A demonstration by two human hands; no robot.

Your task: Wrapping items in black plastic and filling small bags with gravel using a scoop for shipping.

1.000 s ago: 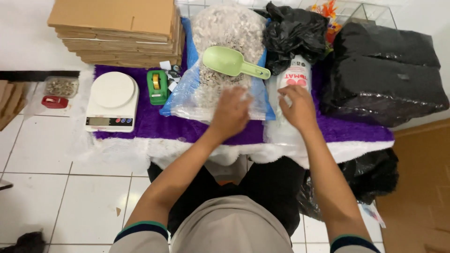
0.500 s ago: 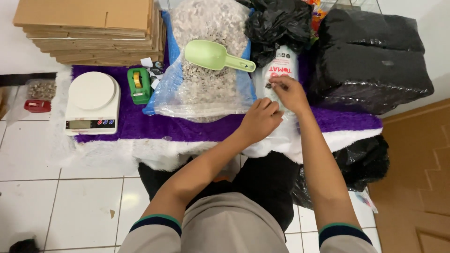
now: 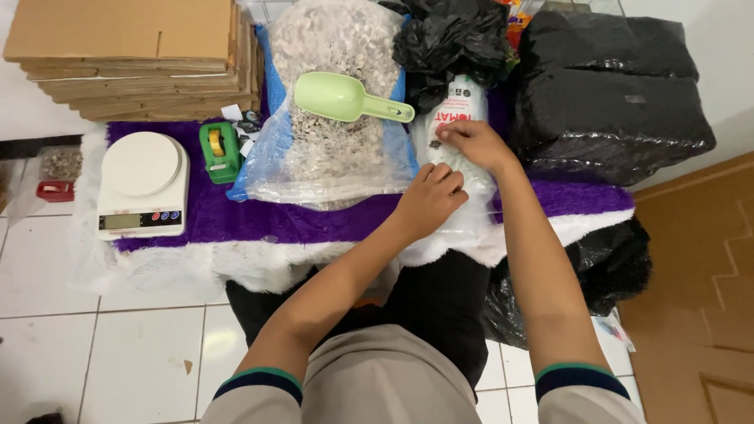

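My left hand [image 3: 430, 201] rests on the lower part of a white plastic pouch [image 3: 454, 110] that lies on the purple rug [image 3: 314, 218]. At the pouch's middle, my right hand [image 3: 471, 144] pinches the plastic with its fingers. Just left of both hands lies a large clear bag of pale gravel-like bits [image 3: 330, 102] on blue plastic. A light green scoop [image 3: 345, 98] lies on top of that bag, its handle pointing at the pouch.
A white kitchen scale [image 3: 143, 185] and a green tape dispenser [image 3: 219, 151] sit at the left of the rug. Flat cardboard boxes [image 3: 133, 55] are stacked at the back left. Black plastic-wrapped bundles [image 3: 613, 102] fill the right; a black bag [image 3: 448, 39] lies behind the pouch.
My left hand has moved right, off the gravel bag, onto the pouch's lower part. My right hand has stayed on the pouch. The camera view has shifted slightly.
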